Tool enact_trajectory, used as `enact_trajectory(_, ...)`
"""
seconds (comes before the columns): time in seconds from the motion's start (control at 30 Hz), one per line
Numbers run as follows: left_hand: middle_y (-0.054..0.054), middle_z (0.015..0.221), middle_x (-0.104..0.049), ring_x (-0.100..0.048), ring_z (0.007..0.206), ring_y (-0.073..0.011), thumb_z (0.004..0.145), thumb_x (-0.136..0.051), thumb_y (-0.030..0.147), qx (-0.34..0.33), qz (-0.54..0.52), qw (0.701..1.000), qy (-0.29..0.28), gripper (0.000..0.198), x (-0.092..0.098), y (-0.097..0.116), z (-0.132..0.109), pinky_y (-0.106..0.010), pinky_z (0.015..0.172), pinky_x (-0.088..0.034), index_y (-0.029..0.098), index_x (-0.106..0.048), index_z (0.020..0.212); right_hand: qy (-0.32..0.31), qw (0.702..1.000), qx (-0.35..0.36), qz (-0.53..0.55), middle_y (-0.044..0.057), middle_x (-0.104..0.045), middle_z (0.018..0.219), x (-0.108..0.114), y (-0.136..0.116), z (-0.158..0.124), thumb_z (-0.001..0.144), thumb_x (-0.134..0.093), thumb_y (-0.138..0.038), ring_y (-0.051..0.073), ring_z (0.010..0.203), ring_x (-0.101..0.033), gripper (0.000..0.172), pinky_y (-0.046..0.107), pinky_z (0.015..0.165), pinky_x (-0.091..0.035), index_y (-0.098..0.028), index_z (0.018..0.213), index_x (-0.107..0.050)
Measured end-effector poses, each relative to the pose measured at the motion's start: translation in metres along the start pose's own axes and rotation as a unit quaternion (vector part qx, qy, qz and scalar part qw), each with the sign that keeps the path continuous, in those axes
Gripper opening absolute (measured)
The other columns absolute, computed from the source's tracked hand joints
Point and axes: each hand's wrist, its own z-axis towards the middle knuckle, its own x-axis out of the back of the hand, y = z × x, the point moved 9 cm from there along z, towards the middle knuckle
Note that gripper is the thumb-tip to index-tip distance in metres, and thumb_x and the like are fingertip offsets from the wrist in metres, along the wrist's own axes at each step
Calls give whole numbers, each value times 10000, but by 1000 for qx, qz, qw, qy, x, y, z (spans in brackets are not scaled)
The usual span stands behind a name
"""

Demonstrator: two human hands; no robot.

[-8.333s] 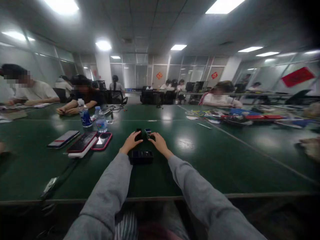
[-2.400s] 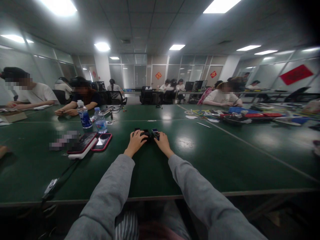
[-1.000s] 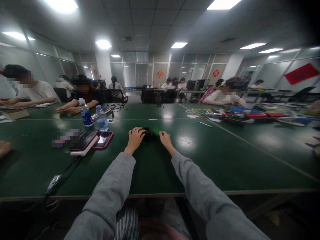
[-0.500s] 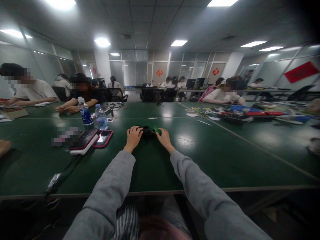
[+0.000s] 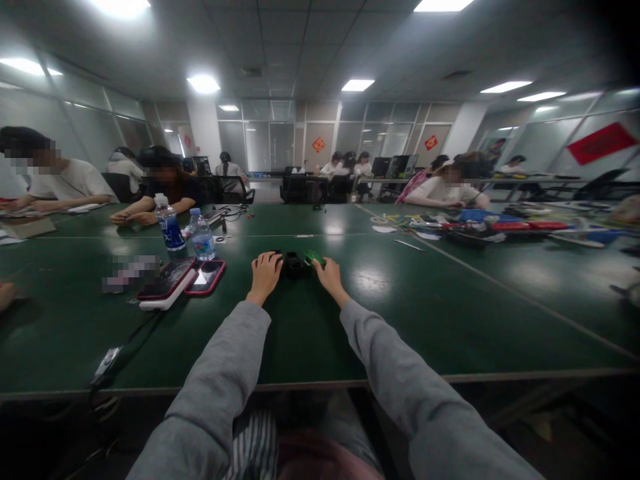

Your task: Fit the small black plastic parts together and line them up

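A small black housing (image 5: 293, 263) stands on the green table between my two hands. To its right, my right hand (image 5: 330, 276) pinches a green circuit board (image 5: 313, 258) by its near side, with the fingers partly covering it. My left hand (image 5: 266, 273) is on the housing's left, a small gap away, its fingers bent and close together. Dark material shows at the left fingertips; what exactly they hold is hidden.
Left of my hands lie two red-edged phones (image 5: 206, 277), one beside a white block (image 5: 160, 303). Two bottles (image 5: 203, 237) stand behind them. A cable (image 5: 107, 363) hangs over the front edge. Tools and wires (image 5: 480, 230) lie right. Co-workers sit around the table.
My left hand has shifted slightly left, away from the black housing. The circuit board has turned a little in my right hand, and the gap between it and the housing shows more clearly.
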Motion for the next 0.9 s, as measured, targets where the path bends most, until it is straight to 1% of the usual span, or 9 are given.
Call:
enact_trajectory(0.13, -73, 1335, -562, -458, 1244, -242, 997, -358, 350, 4, -7, 1000, -5, 348, -1, -1, 0, -435, 1029, -352, 261, -600, 1230, -12, 1000, -7, -2, 189, -629, 1108, 0, 1, 0, 915, -480, -487, 280, 1053, -554, 476, 417, 941, -410, -84, 1136, -601)
enact_trajectory(0.33, -78, 1337, -559, -455, 1247, -246, 994, -368, 346, 4, -12, 1000, -13, 345, -3, -1, 1, -442, 1033, -354, 257, -600, 1233, -29, 999, -17, 13, 153, -646, 1045, 0, 0, -2, 909, -514, -493, 259, 978, -590, 474, 363, 854, -450, -109, 1182, -567)
enact_trajectory(0.43, -79, 1335, -560, -457, 1245, -247, 993, -373, 344, 2, -11, 1000, -13, 342, -3, -1, 1, -445, 1032, -356, 254, -600, 1232, -28, 999, -12, 24, 141, -637, 1030, 1, -3, -3, 900, -533, -470, 252, 960, -592, 458, 361, 843, -456, -117, 1191, -550)
enact_trajectory(0.57, -81, 1329, -563, -460, 1241, -247, 993, -371, 346, -3, -7, 1000, -9, 341, -4, -1, 0, -444, 1026, -359, 256, -602, 1227, -2, 999, 30, 29, 119, -577, 1082, 9, -12, -4, 844, -593, -331, 241, 1004, -554, 378, 365, 885, -454, -150, 1173, -544)
enact_trajectory(0.63, -83, 1327, -564, -461, 1238, -247, 993, -369, 347, -7, -6, 1000, -8, 343, -4, -1, 0, -440, 1023, -363, 255, -601, 1228, -5, 998, 64, 16, 104, -543, 1090, 10, -19, -6, 807, -604, -243, 237, 1021, -527, 360, 365, 899, -451, -171, 1156, -550)
enact_trajectory(0.77, -82, 1328, -563, -462, 1239, -245, 992, -373, 349, -8, -7, 1000, -12, 342, -7, -1, 0, -438, 1030, -363, 256, -602, 1229, -30, 992, 116, -34, 102, -497, 1117, 7, -30, -9, 757, -587, -116, 247, 1068, -470, 409, 361, 913, -443, -184, 1160, -553)
enact_trajectory(0.9, -78, 1333, -559, -459, 1244, -242, 990, -379, 354, -9, -9, 1000, -14, 340, -6, -1, 0, -439, 1036, -364, 258, -601, 1228, -32, 990, 121, -62, 125, -472, 1151, 5, -32, -10, 741, -594, -91, 261, 1094, -434, 451, 369, 943, -422, -151, 1184, -539)
